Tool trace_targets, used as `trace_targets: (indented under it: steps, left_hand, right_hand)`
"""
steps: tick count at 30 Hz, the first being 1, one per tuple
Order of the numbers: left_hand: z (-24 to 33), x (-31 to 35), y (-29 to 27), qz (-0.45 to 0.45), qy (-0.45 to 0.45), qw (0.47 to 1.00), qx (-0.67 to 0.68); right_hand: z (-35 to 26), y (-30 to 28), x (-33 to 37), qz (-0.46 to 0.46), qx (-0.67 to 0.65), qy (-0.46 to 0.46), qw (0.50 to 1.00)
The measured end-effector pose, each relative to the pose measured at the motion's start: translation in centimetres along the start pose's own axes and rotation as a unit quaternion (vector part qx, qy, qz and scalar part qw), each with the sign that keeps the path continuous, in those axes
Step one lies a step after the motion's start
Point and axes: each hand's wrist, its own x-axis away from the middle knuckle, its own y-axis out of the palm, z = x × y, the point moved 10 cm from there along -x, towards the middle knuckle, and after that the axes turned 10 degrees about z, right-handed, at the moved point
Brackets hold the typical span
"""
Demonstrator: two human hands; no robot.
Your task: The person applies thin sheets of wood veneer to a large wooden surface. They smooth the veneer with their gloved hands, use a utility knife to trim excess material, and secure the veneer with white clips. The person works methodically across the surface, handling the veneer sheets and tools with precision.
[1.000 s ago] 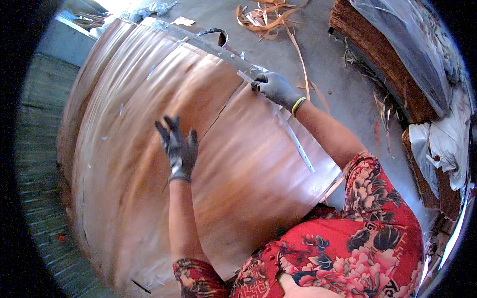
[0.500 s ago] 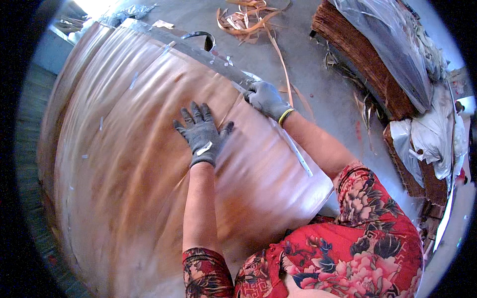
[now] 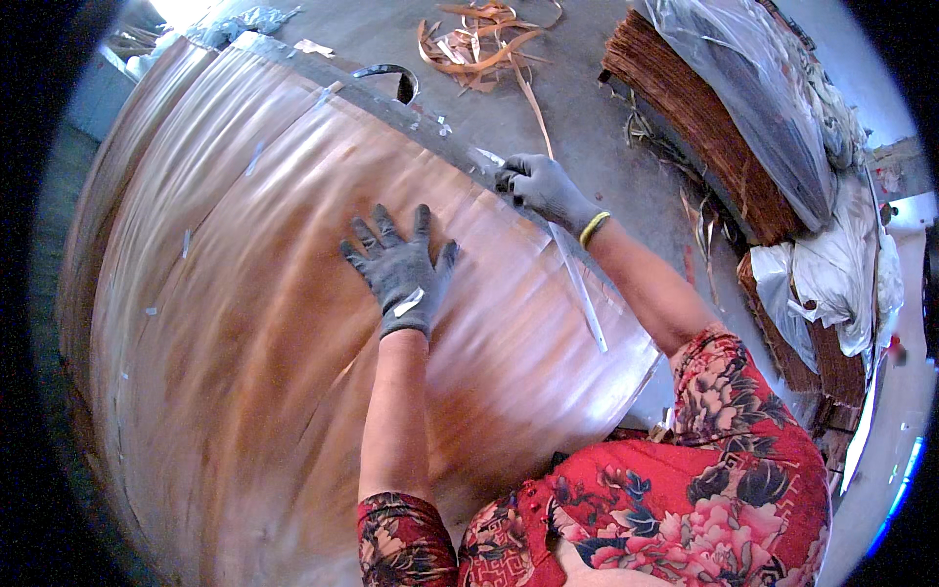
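Note:
A wide, wavy brown sheet that looks like wood veneer [image 3: 245,391] spreads out before me, shiny where the light falls. My left hand [image 3: 403,279], in a grey glove, lies flat on it with the fingers spread. At the sheet's right edge my right hand [image 3: 550,188], also gloved, is closed with the fingers curled in. A pale, thin tip [image 3: 489,156] pokes out beyond its knuckles; what it belongs to is hidden. From below the right wrist a narrow white strip [image 3: 579,289] runs over the sheet toward me.
Several small pale tape pieces [image 3: 186,243] stick to the sheet. A black curved band [image 3: 403,82] lies at its far edge. Beyond, curled brown scraps [image 3: 479,49] lie on the floor. At the right stands a brown stack of thin sheets [image 3: 709,127] under clear plastic.
My right hand has shifted slightly to the right, and the white strip now shows more of its length. My left hand stays pressed on the sheet. The whole view has shifted a little.

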Motion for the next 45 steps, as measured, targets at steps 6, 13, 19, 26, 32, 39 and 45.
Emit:
trace_targets:
  steps: [6,13,19,26,32,39,45]
  left_hand:
    - [-0.3,1.6,-1.9,-0.007,0.012,1.0,0.01]
    - [-2.3,6.6,-4.4,0.002,0.02,1.0,0.023]
    - [-2.5,8.8,-7.5,0.111,0.016,0.982,0.155]
    - [2.8,8.5,-5.4,-0.006,0.144,0.98,0.134]
    - [3.3,9.3,-3.4,-0.007,0.153,0.986,0.073]
    - [2.9,11.6,-3.6,-0.029,0.138,0.985,0.104]
    - [0.4,13.1,-3.6,-0.058,0.158,0.978,0.123]
  right_hand:
    - [-3.0,3.7,4.3,-0.061,-0.112,0.127,0.984]
    - [-7.0,3.9,8.4,0.0,0.03,0.002,1.0]
    - [-8.1,4.5,10.6,-0.025,0.179,0.002,0.984]
    - [-6.7,5.2,11.7,-0.058,0.277,-0.004,0.959]
    - [-4.2,4.6,15.2,-0.1,0.15,0.07,0.981]
    - [-5.6,7.9,24.4,-0.027,0.112,-0.045,0.992]
    - [-4.7,8.7,29.2,-0.113,0.019,0.071,0.991]
